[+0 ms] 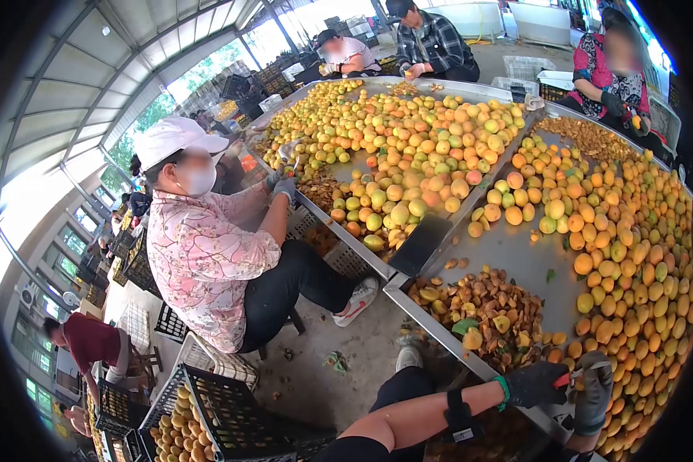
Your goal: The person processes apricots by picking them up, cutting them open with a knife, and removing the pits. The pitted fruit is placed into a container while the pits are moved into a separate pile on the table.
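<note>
My left hand [537,383], in a dark glove with a green band at the wrist, is closed on a small red-handled tool [564,379] at the lower right. Beside it my right hand [593,393], in a grey glove, has its fingers curled close to the tool's tip; what it holds is too small to make out. Both hands are over the metal table's near edge [477,362]. A heap of cut, brownish fruit pieces [493,316] lies just beyond them, and whole orange-yellow apricots [639,308] spread along the right.
A person in a pink floral shirt [208,262] sits at the left, gloved hands at the table. Three people work along the far side. Black crates [231,416] with fruit stand at the lower left. A raised metal divider [477,200] crosses the table.
</note>
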The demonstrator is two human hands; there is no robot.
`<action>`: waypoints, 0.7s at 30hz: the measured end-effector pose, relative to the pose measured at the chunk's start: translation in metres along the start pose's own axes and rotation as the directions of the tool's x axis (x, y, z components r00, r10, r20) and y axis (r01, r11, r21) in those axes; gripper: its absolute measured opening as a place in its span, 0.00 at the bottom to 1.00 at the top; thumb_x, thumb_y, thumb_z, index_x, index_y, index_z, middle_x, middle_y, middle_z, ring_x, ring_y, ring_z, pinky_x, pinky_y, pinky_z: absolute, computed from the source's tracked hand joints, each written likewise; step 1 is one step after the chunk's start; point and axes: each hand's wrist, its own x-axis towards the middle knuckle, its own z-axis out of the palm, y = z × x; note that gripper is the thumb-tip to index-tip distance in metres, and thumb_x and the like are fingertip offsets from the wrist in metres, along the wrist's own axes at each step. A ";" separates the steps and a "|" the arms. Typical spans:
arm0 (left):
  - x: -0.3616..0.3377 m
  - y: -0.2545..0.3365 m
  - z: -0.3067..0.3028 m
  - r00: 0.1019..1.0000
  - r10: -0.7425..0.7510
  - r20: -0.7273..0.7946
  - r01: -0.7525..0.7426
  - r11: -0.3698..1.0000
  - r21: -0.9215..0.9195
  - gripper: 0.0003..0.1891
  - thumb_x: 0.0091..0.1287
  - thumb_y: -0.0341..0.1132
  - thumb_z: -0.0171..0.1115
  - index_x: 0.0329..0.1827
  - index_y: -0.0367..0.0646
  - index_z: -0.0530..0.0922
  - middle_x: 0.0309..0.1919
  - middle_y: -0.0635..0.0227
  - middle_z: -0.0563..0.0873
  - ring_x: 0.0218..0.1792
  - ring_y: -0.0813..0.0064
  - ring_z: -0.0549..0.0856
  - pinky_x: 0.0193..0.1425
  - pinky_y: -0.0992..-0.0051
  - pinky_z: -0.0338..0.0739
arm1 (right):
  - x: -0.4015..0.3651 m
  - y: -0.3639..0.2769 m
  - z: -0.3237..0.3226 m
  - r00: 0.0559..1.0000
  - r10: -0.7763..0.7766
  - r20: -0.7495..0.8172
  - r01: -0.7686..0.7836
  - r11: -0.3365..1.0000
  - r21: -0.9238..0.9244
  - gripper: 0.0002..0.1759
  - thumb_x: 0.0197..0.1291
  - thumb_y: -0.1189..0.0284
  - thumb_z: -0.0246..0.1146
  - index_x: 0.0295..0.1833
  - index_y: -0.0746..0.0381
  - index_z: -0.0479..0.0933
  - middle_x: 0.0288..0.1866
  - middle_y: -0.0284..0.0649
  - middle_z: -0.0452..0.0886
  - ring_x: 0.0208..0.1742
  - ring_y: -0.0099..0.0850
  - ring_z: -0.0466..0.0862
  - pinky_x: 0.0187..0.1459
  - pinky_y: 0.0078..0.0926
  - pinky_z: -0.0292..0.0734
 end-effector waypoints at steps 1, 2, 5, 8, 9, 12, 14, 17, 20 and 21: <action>0.001 0.001 0.000 1.000 0.000 0.002 0.000 1.000 0.001 0.16 0.62 0.42 0.66 0.46 0.42 0.76 0.37 0.56 0.81 0.40 0.59 0.82 0.46 0.62 0.74 | 0.002 -0.006 0.004 1.000 -0.001 -0.002 0.001 1.000 0.000 0.07 0.65 0.71 0.56 0.42 0.64 0.73 0.44 0.36 0.74 0.43 0.26 0.73 0.50 0.25 0.68; 0.001 0.002 0.001 0.996 -0.050 0.077 0.058 0.992 -0.114 0.15 0.63 0.42 0.66 0.46 0.43 0.75 0.36 0.58 0.81 0.40 0.65 0.82 0.43 0.65 0.75 | 0.001 -0.016 0.007 0.996 0.081 -0.041 -0.075 0.991 0.113 0.08 0.65 0.69 0.57 0.42 0.63 0.73 0.43 0.36 0.74 0.42 0.25 0.74 0.48 0.25 0.69; 0.000 0.010 -0.001 0.962 -0.157 0.222 0.236 0.888 -0.394 0.15 0.65 0.42 0.65 0.48 0.45 0.75 0.34 0.63 0.80 0.38 0.76 0.81 0.35 0.73 0.75 | 0.001 -0.022 0.007 0.971 0.229 -0.074 -0.209 0.955 0.210 0.09 0.64 0.67 0.58 0.41 0.63 0.74 0.42 0.38 0.75 0.39 0.26 0.74 0.44 0.25 0.70; 0.005 -0.005 0.012 0.936 -0.135 0.324 0.328 0.661 -0.675 0.16 0.67 0.43 0.64 0.53 0.47 0.74 0.32 0.69 0.79 0.34 0.84 0.78 0.29 0.80 0.72 | -0.001 0.004 0.002 0.983 0.069 -0.171 -0.025 0.969 0.248 0.10 0.63 0.66 0.59 0.42 0.63 0.74 0.42 0.39 0.76 0.37 0.26 0.76 0.41 0.23 0.72; 0.007 -0.018 0.022 0.940 -0.058 0.336 0.314 0.530 -0.788 0.17 0.69 0.43 0.63 0.56 0.47 0.73 0.30 0.72 0.78 0.31 0.86 0.77 0.26 0.82 0.71 | -0.001 0.002 0.003 0.988 0.059 -0.141 -0.012 0.950 0.313 0.11 0.63 0.66 0.59 0.42 0.63 0.74 0.43 0.39 0.76 0.38 0.26 0.76 0.42 0.23 0.72; 0.000 -0.010 0.040 0.951 -0.014 0.310 0.297 0.326 -0.897 0.18 0.70 0.42 0.62 0.59 0.48 0.72 0.29 0.76 0.76 0.26 0.86 0.75 0.27 0.82 0.71 | -0.004 -0.008 0.005 0.997 0.072 -0.034 -0.048 0.887 0.460 0.10 0.63 0.66 0.59 0.43 0.61 0.73 0.42 0.38 0.76 0.39 0.26 0.76 0.41 0.23 0.72; 0.010 -0.025 0.061 0.963 0.008 0.269 0.240 0.427 -0.872 0.16 0.69 0.43 0.63 0.54 0.48 0.74 0.27 0.76 0.77 0.23 0.85 0.76 0.24 0.81 0.69 | 0.003 -0.012 0.011 0.997 0.041 0.065 -0.069 0.845 0.530 0.11 0.63 0.64 0.61 0.43 0.59 0.74 0.39 0.37 0.75 0.35 0.25 0.76 0.35 0.22 0.72; 0.012 -0.023 0.050 0.946 0.022 0.324 0.281 0.444 -0.851 0.14 0.68 0.42 0.65 0.49 0.46 0.75 0.26 0.74 0.79 0.20 0.84 0.76 0.21 0.79 0.67 | -0.001 -0.009 0.009 0.963 0.271 0.008 -0.239 0.836 0.493 0.16 0.68 0.60 0.56 0.47 0.62 0.75 0.39 0.40 0.78 0.33 0.27 0.78 0.35 0.22 0.75; 0.012 -0.020 0.037 0.984 -0.075 0.160 0.175 0.556 -0.812 0.14 0.67 0.41 0.65 0.48 0.44 0.75 0.27 0.72 0.80 0.20 0.83 0.76 0.22 0.79 0.68 | 0.003 0.006 0.030 0.859 0.445 -0.252 -0.182 0.726 0.663 0.20 0.70 0.57 0.53 0.53 0.64 0.74 0.41 0.39 0.79 0.34 0.27 0.78 0.35 0.21 0.75; 0.014 -0.018 0.027 0.978 -0.109 0.176 0.206 0.591 -0.779 0.16 0.68 0.41 0.65 0.54 0.46 0.74 0.30 0.75 0.79 0.23 0.85 0.76 0.25 0.81 0.69 | 0.002 0.003 0.030 0.853 0.456 -0.256 -0.191 0.727 0.660 0.20 0.70 0.57 0.53 0.53 0.64 0.74 0.41 0.39 0.79 0.34 0.27 0.78 0.35 0.21 0.75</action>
